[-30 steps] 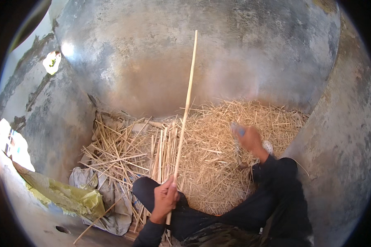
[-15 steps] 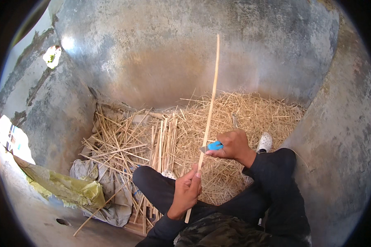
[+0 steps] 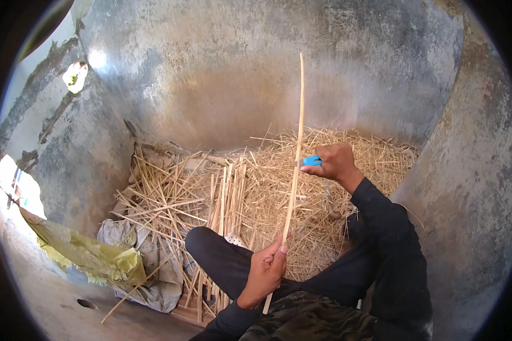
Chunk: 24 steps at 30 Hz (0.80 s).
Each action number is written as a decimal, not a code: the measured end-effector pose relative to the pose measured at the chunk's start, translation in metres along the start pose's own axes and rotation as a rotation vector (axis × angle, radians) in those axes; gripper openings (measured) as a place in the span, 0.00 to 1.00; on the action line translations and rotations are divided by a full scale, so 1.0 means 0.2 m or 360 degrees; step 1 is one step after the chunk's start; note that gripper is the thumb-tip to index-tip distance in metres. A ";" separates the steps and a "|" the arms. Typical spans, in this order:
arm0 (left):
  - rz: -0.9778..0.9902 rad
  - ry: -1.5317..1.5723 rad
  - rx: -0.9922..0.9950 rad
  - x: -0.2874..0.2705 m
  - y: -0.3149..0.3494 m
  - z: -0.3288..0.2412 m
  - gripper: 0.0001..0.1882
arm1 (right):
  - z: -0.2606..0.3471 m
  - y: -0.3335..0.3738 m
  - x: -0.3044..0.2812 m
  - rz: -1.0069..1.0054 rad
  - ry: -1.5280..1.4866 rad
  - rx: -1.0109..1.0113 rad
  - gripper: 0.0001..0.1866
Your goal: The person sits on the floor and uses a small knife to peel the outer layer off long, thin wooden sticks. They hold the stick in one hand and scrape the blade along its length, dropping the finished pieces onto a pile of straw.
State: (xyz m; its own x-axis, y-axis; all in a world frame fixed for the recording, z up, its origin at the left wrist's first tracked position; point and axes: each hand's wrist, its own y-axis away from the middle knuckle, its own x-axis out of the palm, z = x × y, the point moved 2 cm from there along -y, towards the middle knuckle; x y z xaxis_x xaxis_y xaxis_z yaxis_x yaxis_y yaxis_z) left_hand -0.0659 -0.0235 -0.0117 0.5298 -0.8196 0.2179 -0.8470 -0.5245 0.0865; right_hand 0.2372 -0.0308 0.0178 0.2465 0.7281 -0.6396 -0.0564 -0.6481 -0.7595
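A long, thin strip of pale wood or bamboo (image 3: pixel 300 119) stands nearly upright in front of me, its top against the background of the wall. My left hand (image 3: pixel 265 271) is closed round its lower part, and the bottom end pokes out below the fist. Farther up, my right hand (image 3: pixel 337 162) grips a blue-handled utility knife (image 3: pixel 312 161). The short blade meets the strip's right side around its middle. Whether the edge bites into the strip is too small to tell.
Thin shavings (image 3: pixel 358 159) cover the floor ahead. To the left lie a loose pile of strips (image 3: pixel 162 196) and a straighter bundle (image 3: pixel 226 196). A grey cloth (image 3: pixel 168 287) and torn yellowish sheet (image 3: pixel 96 256) lie nearer. Concrete walls (image 3: pixel 239 74) surround me.
My right hand with the knife has moved up along the strip, away from my left hand. The left hand and the strip's lower end have shifted slightly right.
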 end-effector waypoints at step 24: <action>-0.0221 -0.0055 0.0133 -0.21 -0.04 -0.01 0.19 | -0.20 0.32 0.12 0.0543 -0.0596 0.1316 0.35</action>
State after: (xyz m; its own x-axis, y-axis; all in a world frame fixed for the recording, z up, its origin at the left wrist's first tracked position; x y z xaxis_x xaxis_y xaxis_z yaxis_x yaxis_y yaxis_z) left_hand -0.0815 0.0162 -0.0207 0.6439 -0.7447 0.1755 -0.7597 -0.6494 0.0318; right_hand 0.2786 -0.0649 -0.0417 -0.2255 0.6466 -0.7287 -0.7655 -0.5802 -0.2780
